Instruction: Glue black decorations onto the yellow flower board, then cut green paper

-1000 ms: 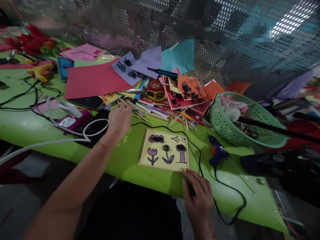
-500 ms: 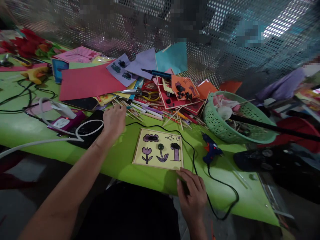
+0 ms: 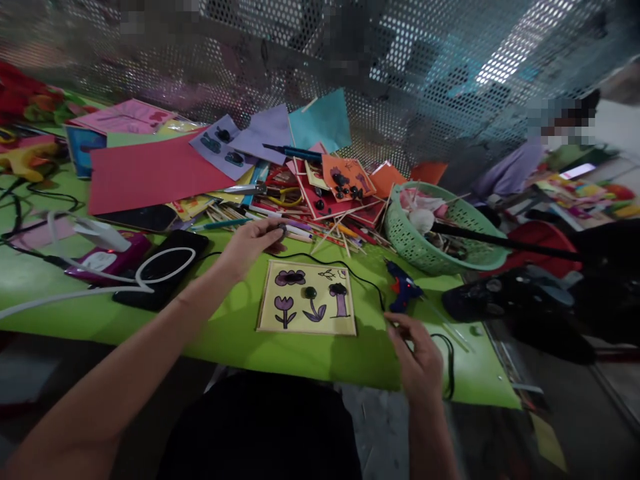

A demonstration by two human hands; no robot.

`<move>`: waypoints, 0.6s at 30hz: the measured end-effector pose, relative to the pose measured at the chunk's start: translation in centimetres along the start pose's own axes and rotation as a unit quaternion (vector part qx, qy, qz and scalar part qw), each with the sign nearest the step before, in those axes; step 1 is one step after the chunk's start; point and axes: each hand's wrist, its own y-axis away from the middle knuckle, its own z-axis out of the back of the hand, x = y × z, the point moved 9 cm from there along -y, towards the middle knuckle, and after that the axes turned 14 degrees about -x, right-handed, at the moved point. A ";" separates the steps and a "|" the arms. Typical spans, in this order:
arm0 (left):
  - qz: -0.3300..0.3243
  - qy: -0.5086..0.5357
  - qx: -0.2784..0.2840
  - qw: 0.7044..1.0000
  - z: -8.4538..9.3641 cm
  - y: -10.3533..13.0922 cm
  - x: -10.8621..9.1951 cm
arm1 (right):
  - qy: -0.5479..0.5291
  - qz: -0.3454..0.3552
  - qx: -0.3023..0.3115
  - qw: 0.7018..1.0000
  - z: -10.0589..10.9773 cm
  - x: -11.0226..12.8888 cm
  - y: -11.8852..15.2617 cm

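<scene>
Between the thumb and fingertips of my left hand (image 3: 250, 245) is a small dark, rounded piece that looks like a pebble (image 3: 283, 231), held above the markers. My right hand (image 3: 419, 350) is closed in a pinch at the black cord (image 3: 367, 283) of the glue gun; part of the cord is hidden behind the fingers. Between my hands lies a yellow card (image 3: 300, 325) edged with thin sticks. It bears purple drawn flowers, a cloud and a tree, with dark glossy pieces on some of them. The blue glue gun (image 3: 401, 287) rests beyond my right hand.
Coloured paper (image 3: 155, 167), markers, sticks and pliers lie piled along the back against a perforated metal panel. A green basket (image 3: 430, 250) stands at right. At left are a black phone (image 3: 173, 270), a white cable and a purple power strip (image 3: 107, 257). Another person sits far right.
My left hand has moved right from the stick pile, now with a small dark piece in its fingers. My right hand has left the card's corner and closed at the cord, whose loop has shifted.
</scene>
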 end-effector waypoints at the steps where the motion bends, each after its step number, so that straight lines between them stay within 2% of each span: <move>1: 0.017 0.016 0.014 1.000 -0.7 0.2 0.0 | -0.011 0.004 0.003 1.000 0.0 0.7 -1.0; 4: 0.046 0.042 0.061 0.996 -3.0 0.9 -0.5 | -0.046 0.015 0.014 0.999 -0.6 4.2 -3.9; 6: 0.053 0.055 0.088 0.993 -4.6 1.3 -1.0 | -0.078 0.030 0.029 0.996 -1.8 7.0 -5.7; 8: 0.070 0.073 0.103 0.990 -5.9 1.6 -1.1 | -0.117 0.049 0.046 0.991 -3.5 9.6 -7.4; 10: 0.097 0.098 0.109 0.984 -6.8 1.9 -1.0 | -0.141 0.055 0.059 0.987 -5.6 11.2 -8.7; 13: 0.132 0.139 0.111 0.975 -7.6 2.2 -0.8 | -0.159 0.050 0.069 0.984 -8.7 11.9 -10.1; 18: 0.173 0.226 0.098 0.954 -7.3 2.4 -0.1 | -0.207 -0.001 0.090 0.974 -12.7 11.1 -10.2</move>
